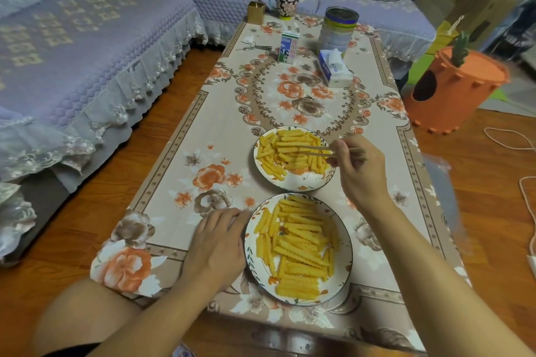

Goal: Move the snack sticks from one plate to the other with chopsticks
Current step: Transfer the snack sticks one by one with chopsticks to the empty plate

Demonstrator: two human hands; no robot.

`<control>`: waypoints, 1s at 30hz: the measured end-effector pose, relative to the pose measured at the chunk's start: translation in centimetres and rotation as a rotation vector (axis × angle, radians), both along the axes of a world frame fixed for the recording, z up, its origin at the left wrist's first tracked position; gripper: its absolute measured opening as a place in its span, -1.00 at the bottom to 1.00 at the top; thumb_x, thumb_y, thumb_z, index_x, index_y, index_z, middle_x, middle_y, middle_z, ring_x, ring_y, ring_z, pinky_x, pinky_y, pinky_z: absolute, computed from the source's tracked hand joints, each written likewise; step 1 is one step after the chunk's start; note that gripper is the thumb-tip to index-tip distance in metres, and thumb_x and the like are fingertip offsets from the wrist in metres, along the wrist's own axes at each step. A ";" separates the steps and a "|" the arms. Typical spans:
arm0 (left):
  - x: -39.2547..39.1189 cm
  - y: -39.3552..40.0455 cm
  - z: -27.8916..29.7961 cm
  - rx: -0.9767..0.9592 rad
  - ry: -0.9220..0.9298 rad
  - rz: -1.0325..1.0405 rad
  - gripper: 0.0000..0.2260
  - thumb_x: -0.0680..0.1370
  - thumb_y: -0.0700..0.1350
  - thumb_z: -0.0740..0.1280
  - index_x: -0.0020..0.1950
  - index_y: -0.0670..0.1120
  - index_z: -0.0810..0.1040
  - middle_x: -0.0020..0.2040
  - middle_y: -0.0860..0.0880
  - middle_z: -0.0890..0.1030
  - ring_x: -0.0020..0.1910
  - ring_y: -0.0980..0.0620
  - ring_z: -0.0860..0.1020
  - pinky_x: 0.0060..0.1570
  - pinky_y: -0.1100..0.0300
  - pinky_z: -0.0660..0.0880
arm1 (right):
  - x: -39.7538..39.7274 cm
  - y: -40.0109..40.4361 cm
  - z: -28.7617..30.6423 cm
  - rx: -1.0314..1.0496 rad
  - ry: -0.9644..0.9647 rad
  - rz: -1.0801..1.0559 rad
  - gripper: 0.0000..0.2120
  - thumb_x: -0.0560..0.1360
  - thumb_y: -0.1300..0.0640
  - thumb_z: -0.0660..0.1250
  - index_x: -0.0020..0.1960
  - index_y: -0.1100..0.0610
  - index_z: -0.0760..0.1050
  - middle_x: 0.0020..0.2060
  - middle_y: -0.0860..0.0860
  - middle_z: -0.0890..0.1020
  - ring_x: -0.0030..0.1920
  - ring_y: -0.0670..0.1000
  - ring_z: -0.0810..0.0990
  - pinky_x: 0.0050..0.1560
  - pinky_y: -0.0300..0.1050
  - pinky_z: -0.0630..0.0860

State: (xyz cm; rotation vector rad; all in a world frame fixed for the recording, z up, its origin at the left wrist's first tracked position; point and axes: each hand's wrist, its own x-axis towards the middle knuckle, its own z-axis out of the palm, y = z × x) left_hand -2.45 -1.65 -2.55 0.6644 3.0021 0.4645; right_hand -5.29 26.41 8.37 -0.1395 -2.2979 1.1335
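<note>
Yellow snack sticks [298, 249] are lying heaped on the near plate [250, 243], just right of the left hand [217, 243], whose straight fingers are resting on the worktop [174, 182] against the rim. Farther out, the right hand [358, 171] is pinching the chopsticks [316, 151], tips reaching left over the far plate [326, 180] — whether they are gripping a stick I cannot tell. Ridged, brittle sticks could slip or snap under an uneven squeeze — dropping onto the cloth.
</note>
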 end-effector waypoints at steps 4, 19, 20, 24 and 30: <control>0.1 0.0 0.0 0.003 0.012 0.002 -0.54 0.60 0.05 -0.01 0.48 0.12 0.37 0.35 0.10 0.48 0.35 0.01 0.38 0.36 0.02 0.38 | 2.1 -0.2 2.5 -0.211 -0.008 -0.048 -0.74 0.71 0.10 0.22 -0.05 0.18 0.59 -0.22 0.17 0.66 -0.34 0.06 0.69 -0.29 0.00 0.64; 0.2 0.0 -0.3 -0.016 0.024 0.003 -0.54 0.61 0.02 0.03 0.50 0.09 0.37 0.34 0.05 0.49 0.34 -0.03 0.39 0.32 -0.03 0.41 | 14.4 -2.3 5.6 -0.383 -0.352 -0.032 -0.65 0.66 0.07 0.25 -0.15 0.28 0.60 -0.42 0.21 0.65 -0.43 0.18 0.68 -0.40 -0.02 0.65; 0.2 0.0 -0.4 -0.013 0.029 0.001 -0.56 0.62 0.00 0.06 0.50 0.08 0.38 0.33 0.05 0.49 0.33 -0.03 0.40 0.31 -0.03 0.41 | 14.6 -2.2 5.7 -0.365 -0.352 -0.034 -0.67 0.65 0.07 0.27 -0.15 0.26 0.61 -0.41 0.19 0.66 -0.43 0.15 0.68 -0.39 -0.04 0.65; 0.3 -0.1 -0.7 -0.004 0.042 -0.004 -0.58 0.62 -0.02 0.09 0.49 0.06 0.39 0.31 0.05 0.50 0.30 -0.03 0.40 0.28 -0.01 0.42 | 14.8 -1.6 7.3 -0.327 -0.292 -0.065 -0.69 0.66 0.11 0.27 -0.17 0.24 0.61 -0.40 0.19 0.66 -0.47 0.11 0.66 -0.43 -0.11 0.62; 0.3 0.0 -0.3 -0.004 0.032 -0.012 -0.53 0.62 0.06 -0.02 0.49 0.07 0.39 0.35 0.06 0.49 0.35 -0.02 0.39 0.33 -0.02 0.39 | 11.2 -0.2 7.6 -0.390 -0.143 -0.137 -0.69 0.69 0.10 0.22 -0.09 0.21 0.62 -0.29 0.24 0.66 -0.37 0.14 0.70 -0.32 -0.04 0.69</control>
